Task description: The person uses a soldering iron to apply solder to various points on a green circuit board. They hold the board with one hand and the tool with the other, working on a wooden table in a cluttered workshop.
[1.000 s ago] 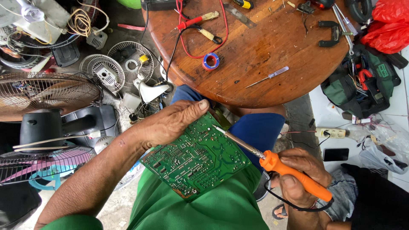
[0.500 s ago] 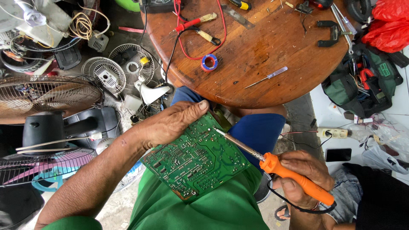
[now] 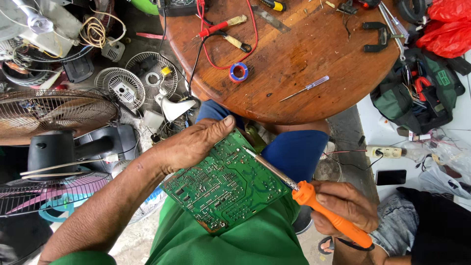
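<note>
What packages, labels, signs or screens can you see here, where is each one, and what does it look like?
Smartphone: on the pale floor at right, flat black rectangle, screen dark.
Red plastic bags: top right corner, crumpled, glossy red.
Clear plastic bag: right edge by the phone, crumpled, see-through.
Meter: top edge of the round wooden table, dark case with a pale dial, mostly cut off.
No signs in view.

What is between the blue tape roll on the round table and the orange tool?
In the head view, between the blue tape roll and the orange soldering iron lie bare tabletop, a small clear-handled screwdriver, then the person's blue-clad knee.
</note>
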